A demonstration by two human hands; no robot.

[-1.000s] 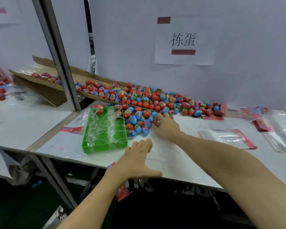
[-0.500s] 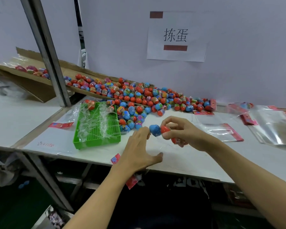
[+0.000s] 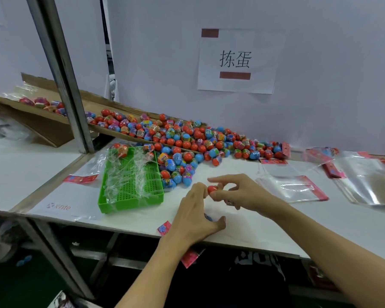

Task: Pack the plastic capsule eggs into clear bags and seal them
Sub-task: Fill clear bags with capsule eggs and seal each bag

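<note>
A big heap of red and blue capsule eggs point(image 3: 187, 138) spills from a tilted cardboard box onto the white table. My right hand point(image 3: 245, 193) pinches a red egg point(image 3: 212, 189) between thumb and fingers, and a second printed egg point(image 3: 229, 202) peeks from under its palm. My left hand point(image 3: 195, 216) is curled right beside it, fingertips touching the red egg. It grips a clear bag whose red header point(image 3: 165, 227) sticks out at the table's front edge. A bit of blue point(image 3: 208, 217) shows inside that grip.
A green perforated tray point(image 3: 131, 203) with plastic scraps sits left of my hands. Empty clear bags with red headers point(image 3: 293, 187) lie to the right. A slanted metal post point(image 3: 60, 74) and the cardboard box point(image 3: 51, 130) stand at the left, with the wall close behind.
My right hand drew back from the heap with eggs and met the left hand. The blue egg seen between the hands half a second ago is now inside my left hand's grip.
</note>
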